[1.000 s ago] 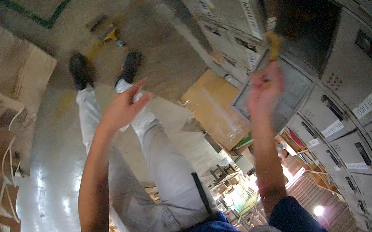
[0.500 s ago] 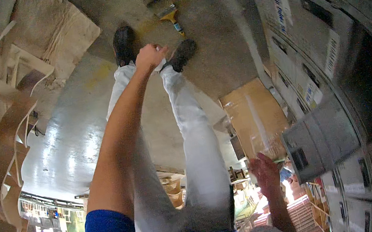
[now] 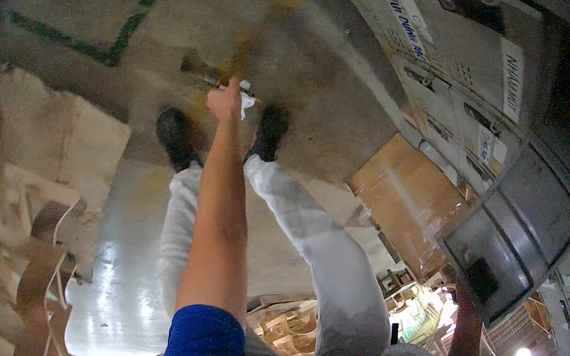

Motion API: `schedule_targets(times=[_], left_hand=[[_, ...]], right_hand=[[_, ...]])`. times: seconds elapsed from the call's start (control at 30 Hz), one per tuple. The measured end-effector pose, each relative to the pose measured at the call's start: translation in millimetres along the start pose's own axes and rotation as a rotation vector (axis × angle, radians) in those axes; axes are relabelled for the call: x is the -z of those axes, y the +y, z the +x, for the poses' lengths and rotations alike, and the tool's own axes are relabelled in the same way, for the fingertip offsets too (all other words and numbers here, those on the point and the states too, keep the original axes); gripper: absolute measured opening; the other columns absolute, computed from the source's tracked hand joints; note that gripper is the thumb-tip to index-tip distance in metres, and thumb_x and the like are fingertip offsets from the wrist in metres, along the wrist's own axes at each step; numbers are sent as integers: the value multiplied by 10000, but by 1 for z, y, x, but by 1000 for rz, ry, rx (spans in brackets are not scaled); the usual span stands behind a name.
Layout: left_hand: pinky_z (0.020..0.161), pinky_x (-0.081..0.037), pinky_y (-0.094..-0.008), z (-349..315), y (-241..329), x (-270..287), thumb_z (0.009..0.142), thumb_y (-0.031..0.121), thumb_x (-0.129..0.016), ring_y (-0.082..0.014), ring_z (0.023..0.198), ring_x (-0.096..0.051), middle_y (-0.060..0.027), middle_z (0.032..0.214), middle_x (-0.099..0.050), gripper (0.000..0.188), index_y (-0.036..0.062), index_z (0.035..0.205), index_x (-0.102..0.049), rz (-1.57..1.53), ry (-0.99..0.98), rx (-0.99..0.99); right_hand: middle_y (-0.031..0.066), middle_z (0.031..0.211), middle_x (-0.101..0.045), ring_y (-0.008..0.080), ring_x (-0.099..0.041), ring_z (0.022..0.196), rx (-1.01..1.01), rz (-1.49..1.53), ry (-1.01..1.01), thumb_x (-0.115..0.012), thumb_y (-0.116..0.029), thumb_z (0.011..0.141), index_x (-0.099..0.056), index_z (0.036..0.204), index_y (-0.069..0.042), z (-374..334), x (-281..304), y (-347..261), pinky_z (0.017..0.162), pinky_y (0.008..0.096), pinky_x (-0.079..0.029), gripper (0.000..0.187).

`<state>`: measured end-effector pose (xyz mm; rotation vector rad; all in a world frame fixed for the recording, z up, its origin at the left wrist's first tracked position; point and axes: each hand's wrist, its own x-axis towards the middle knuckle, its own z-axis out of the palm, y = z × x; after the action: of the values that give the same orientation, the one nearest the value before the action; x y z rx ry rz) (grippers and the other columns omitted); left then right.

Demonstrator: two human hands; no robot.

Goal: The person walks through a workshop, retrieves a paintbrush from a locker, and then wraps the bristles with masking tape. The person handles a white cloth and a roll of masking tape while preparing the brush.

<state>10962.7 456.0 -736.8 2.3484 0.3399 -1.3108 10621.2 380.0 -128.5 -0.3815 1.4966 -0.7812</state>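
My left hand (image 3: 225, 102) reaches down over the floor in front of my shoes, its fingers closed around the handle of a wide paintbrush (image 3: 210, 79). The dark bristle end of the brush points up and to the left, blurred. A crumpled white piece of paper or cloth (image 3: 246, 104) sticks out of the same hand. My right hand (image 3: 460, 293) is low on the right, beside the lower edge of a swung-out grey metal locker door (image 3: 526, 220). Its fingers are mostly hidden in shadow and by the door, so its grip does not show.
Grey metal lockers (image 3: 467, 72) line the right side. A taped cardboard box (image 3: 408, 195) stands on the floor by them. Brown cardboard sheets (image 3: 66, 131) and curved cut pieces (image 3: 21, 313) crowd the left. My black shoes (image 3: 176, 137) stand near the brush.
My left hand has moved forward to the paintbrush and closed on its handle, still with the white piece. My right hand has dropped lower, near the locker door. The view has shifted.
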Motion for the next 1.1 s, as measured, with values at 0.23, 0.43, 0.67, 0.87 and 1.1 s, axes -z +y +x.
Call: schedule_targets(times=[0.23,0.43,0.67,0.87,1.1], left_hand=[[820,-542,-399,-168,42,277,783,96,-779,-281,919,-706,-131,1018,-721,306,39,1079,-725,-171,-337,-883],[943,-516,-469,-379,123,492,794,170,-758,-380,1113,-616,-137,1247,-639,462,71,1236,-671,259,9,-1456],[900,-553,-405,-559,138,558,897,177,-734,-326,1100,-684,-114,1206,-712,349,68,1228,-699,296,-214,-1582],[894,-549,-317,-679,22,471,967,94,-729,-143,1028,-669,-57,1134,-713,301,-1,1244,-661,89,-1060,-942],[918,-542,-298,-833,-164,362,1016,187,-683,-149,1068,-668,-87,1143,-709,337,-14,1280,-628,380,-1420,-1234]], right_hand=[[109,1690,-266,382,-166,1579,189,56,-955,-507,-105,1015,-299,1594,-31,61,-206,-37,1310,591,-97,620],[119,1527,-457,340,-469,1379,300,5,-403,-525,-193,1047,-416,1497,-68,115,-263,-81,1134,571,-416,479],[65,1258,-628,213,-582,1070,186,-833,-760,-576,-291,1023,-595,1330,-79,-130,-184,72,926,362,-469,374],[63,1421,-568,180,-548,1258,334,-291,-497,-844,-281,902,-325,1605,-51,-344,-53,167,1067,345,-472,904],[2,898,-663,106,-590,778,382,-101,-42,-691,-349,1012,-662,1293,-22,-524,163,185,665,310,-509,432]])
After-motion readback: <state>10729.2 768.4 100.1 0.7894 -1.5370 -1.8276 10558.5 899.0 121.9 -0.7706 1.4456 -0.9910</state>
